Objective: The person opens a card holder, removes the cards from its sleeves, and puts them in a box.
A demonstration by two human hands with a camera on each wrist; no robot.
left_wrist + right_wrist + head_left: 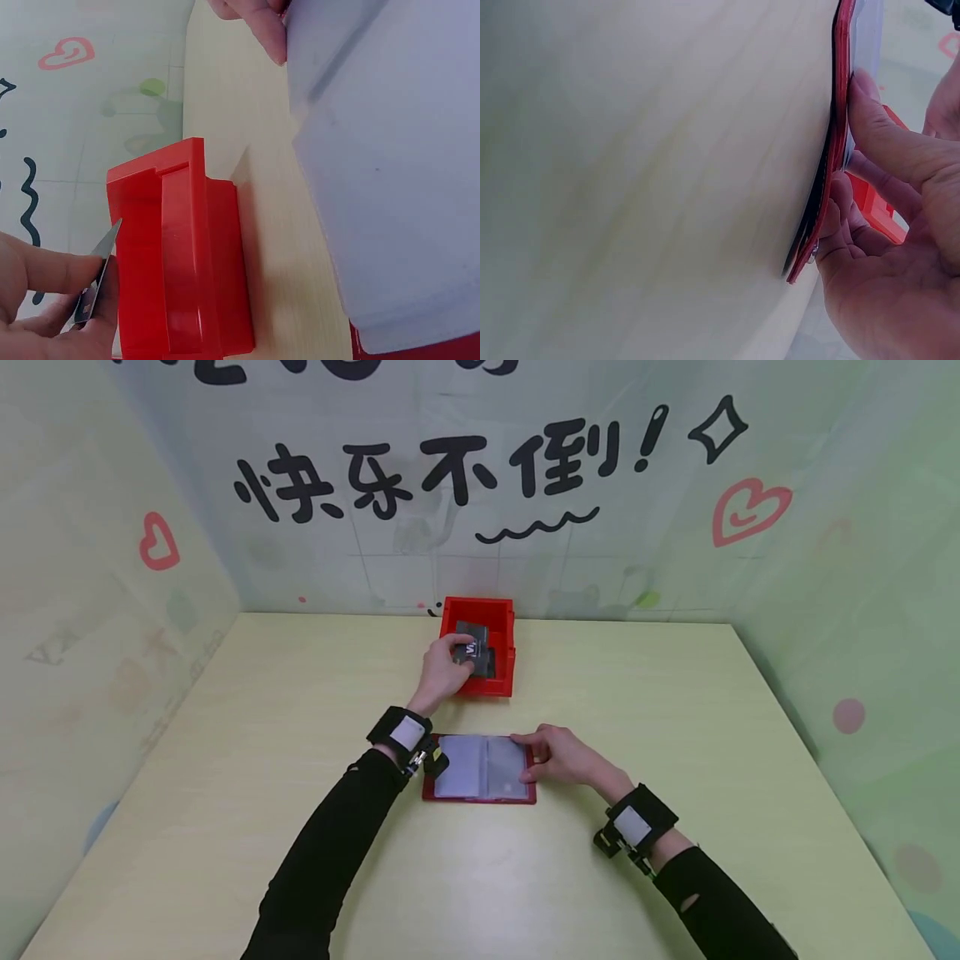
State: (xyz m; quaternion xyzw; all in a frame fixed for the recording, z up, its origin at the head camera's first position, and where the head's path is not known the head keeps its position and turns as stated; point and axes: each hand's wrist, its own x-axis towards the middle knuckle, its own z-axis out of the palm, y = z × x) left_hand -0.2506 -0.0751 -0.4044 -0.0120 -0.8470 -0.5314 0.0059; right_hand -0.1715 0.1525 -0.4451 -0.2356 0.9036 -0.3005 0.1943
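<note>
My left hand [441,672] pinches a dark card [478,645] with pale lettering over the red bin [501,620] at the back of the table. In the left wrist view the card [96,285] is edge-on between thumb and fingers at the bin's opening. Nearer me lies an opened card holder [461,767] with a dark red cover and clear sleeves. My right hand [564,756] holds its right edge. In the right wrist view the thumb [885,135] lies on the sleeves and the other fingers curl by the cover's edge [838,97].
Another dark card [491,664] shows inside the bin, partly hidden under the held one. Behind the table stands a printed backdrop [397,568], with side panels left and right. Pale wood tabletop [637,693] surrounds the bin and the card holder.
</note>
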